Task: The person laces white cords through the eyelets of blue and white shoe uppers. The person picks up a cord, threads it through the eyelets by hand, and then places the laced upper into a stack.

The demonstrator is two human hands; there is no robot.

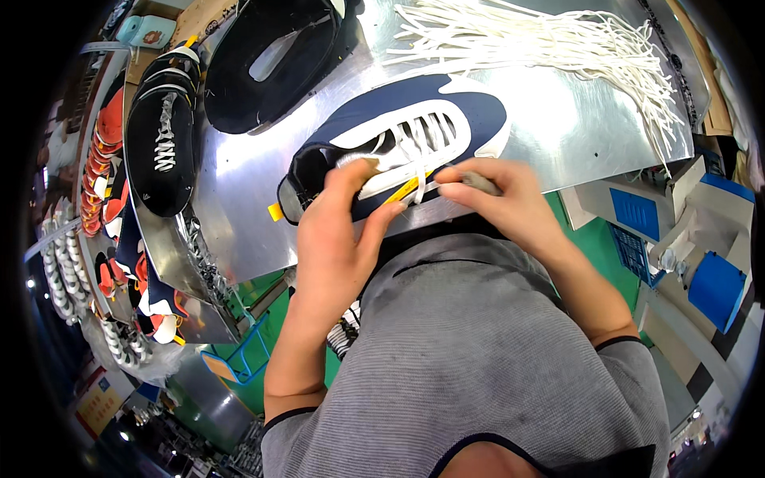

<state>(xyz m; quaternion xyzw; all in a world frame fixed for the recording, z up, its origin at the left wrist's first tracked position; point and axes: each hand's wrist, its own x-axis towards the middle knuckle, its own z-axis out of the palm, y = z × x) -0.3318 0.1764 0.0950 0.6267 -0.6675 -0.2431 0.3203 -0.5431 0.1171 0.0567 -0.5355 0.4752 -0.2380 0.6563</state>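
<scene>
A navy and white shoe upper (pixel 478 115) lies on the metal table with its heel to the left and its toe to the right. White lace (pixel 421 185) runs through its eyelets, and a loose part hangs over the near side by a yellow strip (pixel 405 190). My left hand (pixel 335 227) grips the near side of the upper by the collar, index finger over the edge and thumb beside the yellow strip. With thumb and forefinger pinched, my right hand (pixel 502 191) holds the lace end; a greyish piece (pixel 480 183), its kind unclear, sits against those fingers.
Bundled white laces (pixel 550 40) spread over the far right of the metal table (pixel 590 119). Black shoe pieces (pixel 231 95) and a black laced upper (pixel 163 151) lie at the left. Orange and white shoe parts (pixel 100 167) line a rack there. Cardboard boxes (pixel 677 199) stand at the right.
</scene>
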